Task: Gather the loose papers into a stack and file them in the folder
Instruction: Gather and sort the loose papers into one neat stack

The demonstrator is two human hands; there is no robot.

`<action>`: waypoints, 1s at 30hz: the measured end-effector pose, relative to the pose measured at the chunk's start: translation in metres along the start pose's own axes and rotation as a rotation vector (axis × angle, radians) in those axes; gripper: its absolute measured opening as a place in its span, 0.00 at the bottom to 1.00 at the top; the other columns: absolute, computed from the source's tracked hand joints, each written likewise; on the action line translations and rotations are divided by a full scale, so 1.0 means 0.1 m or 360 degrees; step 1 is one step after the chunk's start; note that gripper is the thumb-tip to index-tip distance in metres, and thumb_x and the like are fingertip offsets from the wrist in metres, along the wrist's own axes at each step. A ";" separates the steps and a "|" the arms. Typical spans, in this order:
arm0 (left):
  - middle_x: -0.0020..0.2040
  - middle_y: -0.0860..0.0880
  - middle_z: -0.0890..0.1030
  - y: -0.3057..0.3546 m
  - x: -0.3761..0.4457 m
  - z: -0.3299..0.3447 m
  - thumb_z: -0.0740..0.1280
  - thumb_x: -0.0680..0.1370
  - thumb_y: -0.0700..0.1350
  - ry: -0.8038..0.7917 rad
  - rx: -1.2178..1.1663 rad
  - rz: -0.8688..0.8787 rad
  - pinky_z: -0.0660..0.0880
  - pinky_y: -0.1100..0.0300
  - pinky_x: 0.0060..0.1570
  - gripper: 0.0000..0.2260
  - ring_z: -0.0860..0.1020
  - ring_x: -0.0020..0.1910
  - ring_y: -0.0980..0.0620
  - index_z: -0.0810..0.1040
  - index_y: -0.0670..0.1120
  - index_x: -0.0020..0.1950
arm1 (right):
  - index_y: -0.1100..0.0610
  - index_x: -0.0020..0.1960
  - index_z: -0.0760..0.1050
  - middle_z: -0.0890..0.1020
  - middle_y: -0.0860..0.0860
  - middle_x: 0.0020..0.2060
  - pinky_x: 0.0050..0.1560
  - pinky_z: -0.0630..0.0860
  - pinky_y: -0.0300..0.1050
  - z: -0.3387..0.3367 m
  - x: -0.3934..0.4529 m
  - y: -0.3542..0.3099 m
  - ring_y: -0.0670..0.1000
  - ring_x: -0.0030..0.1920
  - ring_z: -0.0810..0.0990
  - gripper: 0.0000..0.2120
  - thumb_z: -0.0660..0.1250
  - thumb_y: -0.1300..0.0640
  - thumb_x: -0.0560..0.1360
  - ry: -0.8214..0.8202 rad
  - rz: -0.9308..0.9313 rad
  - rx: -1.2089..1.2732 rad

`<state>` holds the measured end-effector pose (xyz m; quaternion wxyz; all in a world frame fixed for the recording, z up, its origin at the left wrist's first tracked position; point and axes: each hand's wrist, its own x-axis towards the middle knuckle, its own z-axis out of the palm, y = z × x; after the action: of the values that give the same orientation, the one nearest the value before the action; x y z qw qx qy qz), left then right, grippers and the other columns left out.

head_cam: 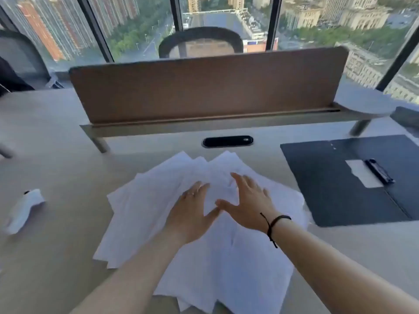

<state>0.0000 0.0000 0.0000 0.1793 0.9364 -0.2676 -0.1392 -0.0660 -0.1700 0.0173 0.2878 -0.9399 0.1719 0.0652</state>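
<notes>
Palms flat: left hand and right hand spread wide, thumbs touching, pressing on loose papers fanned across the tabletop; open folder lies right of the right hand.

- The pale table carries everything.
- Loose white papers lie fanned and overlapping at its middle.
- A dark folder lies open at the right, just beside the papers.
- A white object rests at the left, well apart.
- A brown divider panel stands along the far edge.
</notes>
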 end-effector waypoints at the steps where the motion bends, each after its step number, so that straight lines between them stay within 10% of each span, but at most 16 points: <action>1: 0.82 0.47 0.55 -0.07 0.00 0.20 0.52 0.76 0.69 -0.0032 0.0031 0.0018 0.55 0.51 0.77 0.37 0.55 0.80 0.47 0.56 0.50 0.81 | 0.46 0.80 0.48 0.57 0.52 0.80 0.77 0.52 0.64 0.16 0.00 0.10 0.54 0.80 0.54 0.44 0.59 0.28 0.72 0.0019 0.0000 -0.0040; 9: 0.78 0.46 0.65 -0.34 -0.07 0.88 0.58 0.75 0.66 0.0497 0.0141 0.0179 0.60 0.49 0.75 0.31 0.62 0.77 0.44 0.69 0.52 0.74 | 0.46 0.78 0.57 0.63 0.52 0.77 0.75 0.54 0.57 0.91 -0.15 0.49 0.53 0.78 0.58 0.39 0.50 0.26 0.73 0.0571 -0.0197 -0.0223; 15: 0.71 0.48 0.74 -0.49 -0.23 0.50 0.61 0.75 0.68 0.0650 0.0068 -0.0109 0.70 0.49 0.67 0.31 0.72 0.70 0.45 0.73 0.50 0.71 | 0.47 0.73 0.64 0.74 0.53 0.68 0.69 0.61 0.60 0.75 -0.38 0.54 0.58 0.71 0.68 0.43 0.52 0.21 0.68 0.0496 -0.0068 -0.0324; 23: 0.70 0.46 0.75 -0.78 -0.44 0.37 0.65 0.69 0.72 0.0634 0.0012 -0.0388 0.71 0.47 0.63 0.40 0.71 0.70 0.41 0.68 0.50 0.73 | 0.45 0.79 0.52 0.60 0.53 0.79 0.76 0.49 0.63 0.83 -0.38 0.56 0.56 0.79 0.53 0.52 0.45 0.17 0.63 0.0411 -0.0083 -0.0381; 30: 0.61 0.43 0.82 -0.80 -0.22 -0.01 0.82 0.65 0.48 0.0726 -0.0662 -0.0362 0.77 0.49 0.55 0.32 0.82 0.57 0.44 0.78 0.42 0.66 | 0.43 0.81 0.46 0.56 0.50 0.81 0.79 0.44 0.58 0.80 -0.32 0.52 0.50 0.81 0.48 0.50 0.49 0.19 0.66 0.0365 -0.0178 -0.0242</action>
<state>0.0181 0.0758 -0.0287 0.4054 0.9106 -0.0801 0.0032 -0.1162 -0.1564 -0.0686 0.1974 -0.9683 0.1457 -0.0460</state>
